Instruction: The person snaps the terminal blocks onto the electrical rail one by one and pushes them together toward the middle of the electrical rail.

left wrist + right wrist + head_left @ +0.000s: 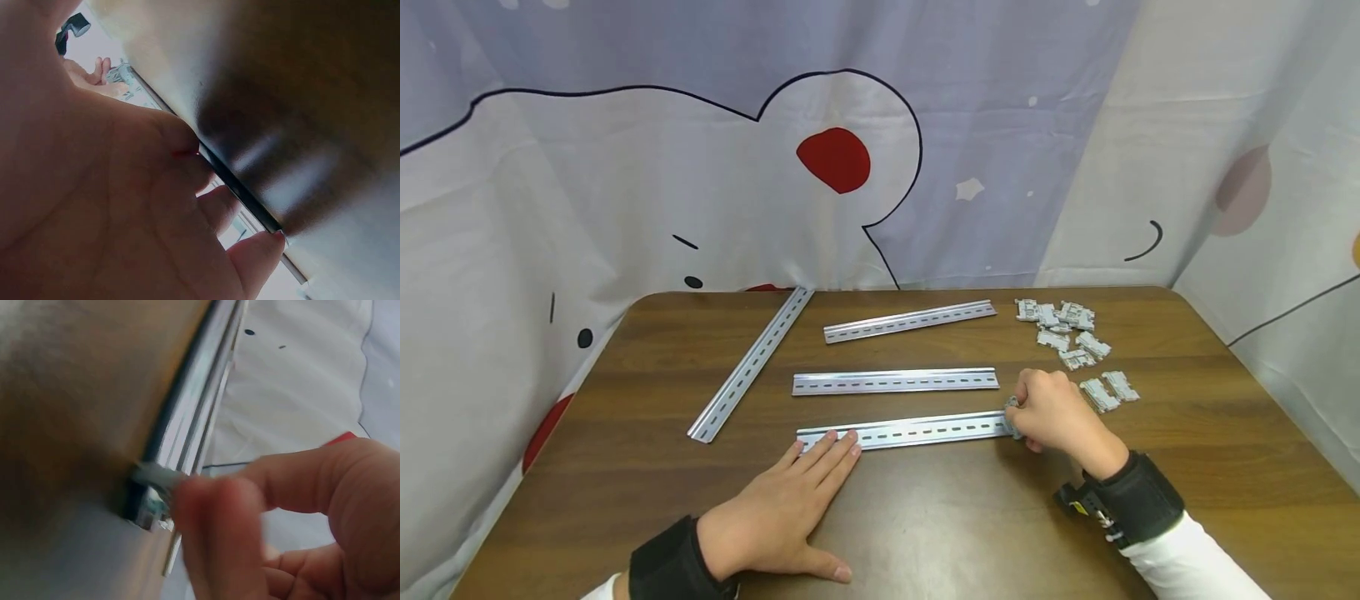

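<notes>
The nearest slotted metal DIN rail [932, 430] lies across the table in front of me. My left hand [782, 508] rests with straight fingers over its left end, the thumb spread out on the tabletop. At the right end, my right hand [1060, 412] pinches a small grey DIN rail clip [1012, 417] between thumb and fingers. In the right wrist view this clip [159, 478] sits across the rail close to its end, partly hidden by the fingertips. Seen by the left wrist camera, the left fingertips reach over the rail's near edge.
Two more slotted rails, a middle one [895, 382] and a far one [910, 321], lie beyond. A longer rail [751, 367] slants at the left. Several loose grey clips [1060, 321] are heaped at the back right, with two others [1108, 392] beside the right hand. A curtain [625, 183] hangs behind the table.
</notes>
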Demonstrator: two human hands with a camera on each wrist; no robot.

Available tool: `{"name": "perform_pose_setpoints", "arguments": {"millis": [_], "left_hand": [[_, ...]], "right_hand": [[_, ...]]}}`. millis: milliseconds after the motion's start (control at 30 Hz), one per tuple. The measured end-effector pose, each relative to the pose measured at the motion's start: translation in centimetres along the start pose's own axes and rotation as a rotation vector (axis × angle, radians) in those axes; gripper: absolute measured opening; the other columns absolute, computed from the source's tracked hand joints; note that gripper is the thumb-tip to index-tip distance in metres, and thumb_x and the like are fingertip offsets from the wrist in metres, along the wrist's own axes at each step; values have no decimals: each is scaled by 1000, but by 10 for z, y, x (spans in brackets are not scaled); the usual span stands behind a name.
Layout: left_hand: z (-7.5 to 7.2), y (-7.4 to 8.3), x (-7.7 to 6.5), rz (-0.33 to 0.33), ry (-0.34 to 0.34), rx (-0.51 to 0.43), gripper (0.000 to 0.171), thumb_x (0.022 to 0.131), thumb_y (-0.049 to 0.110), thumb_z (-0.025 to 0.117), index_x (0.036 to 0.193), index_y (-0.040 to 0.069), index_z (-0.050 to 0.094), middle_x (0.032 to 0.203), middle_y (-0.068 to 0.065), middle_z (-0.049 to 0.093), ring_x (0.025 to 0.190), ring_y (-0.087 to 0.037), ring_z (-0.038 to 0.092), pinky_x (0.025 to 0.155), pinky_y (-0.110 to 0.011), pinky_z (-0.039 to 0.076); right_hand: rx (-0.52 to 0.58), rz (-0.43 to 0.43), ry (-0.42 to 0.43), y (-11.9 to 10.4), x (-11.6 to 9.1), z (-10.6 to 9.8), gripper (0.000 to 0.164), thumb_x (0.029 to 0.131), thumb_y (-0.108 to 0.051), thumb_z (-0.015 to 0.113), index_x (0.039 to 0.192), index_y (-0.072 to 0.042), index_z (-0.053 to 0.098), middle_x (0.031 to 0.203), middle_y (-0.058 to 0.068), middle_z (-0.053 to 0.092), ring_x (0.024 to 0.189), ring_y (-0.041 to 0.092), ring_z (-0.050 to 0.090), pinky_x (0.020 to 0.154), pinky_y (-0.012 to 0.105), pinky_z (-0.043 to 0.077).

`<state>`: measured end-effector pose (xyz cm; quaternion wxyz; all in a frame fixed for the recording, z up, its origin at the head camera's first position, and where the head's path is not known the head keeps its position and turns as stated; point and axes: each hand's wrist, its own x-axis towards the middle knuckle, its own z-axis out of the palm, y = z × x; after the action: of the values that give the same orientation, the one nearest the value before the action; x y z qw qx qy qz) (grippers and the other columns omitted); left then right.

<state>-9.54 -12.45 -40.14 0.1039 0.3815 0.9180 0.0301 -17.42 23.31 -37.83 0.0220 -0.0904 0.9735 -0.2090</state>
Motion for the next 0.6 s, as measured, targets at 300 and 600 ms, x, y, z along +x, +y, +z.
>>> {"name": "perform_pose_setpoints", "arguments": {"millis": [300, 600], "left_hand": [[-2, 1, -1, 3, 20, 23, 120, 73, 87, 45, 156, 5, 17, 163, -12, 10, 148, -32, 14, 114, -56, 23], [-4, 2, 0, -1, 13, 15, 120, 73, 87, 46, 156, 4, 17, 163, -12, 11, 148, -31, 15, 114, -56, 24]], "right_hand": [[-5, -14, 24, 1, 4, 4, 9, 79, -7, 59, 72, -8, 53, 42, -6, 52, 33, 6, 52, 54, 33, 49], [-55, -24, 10, 1, 5, 3, 9, 79, -8, 59, 71, -9, 54, 39, -8, 51, 33, 5, 51, 59, 36, 49]]}}
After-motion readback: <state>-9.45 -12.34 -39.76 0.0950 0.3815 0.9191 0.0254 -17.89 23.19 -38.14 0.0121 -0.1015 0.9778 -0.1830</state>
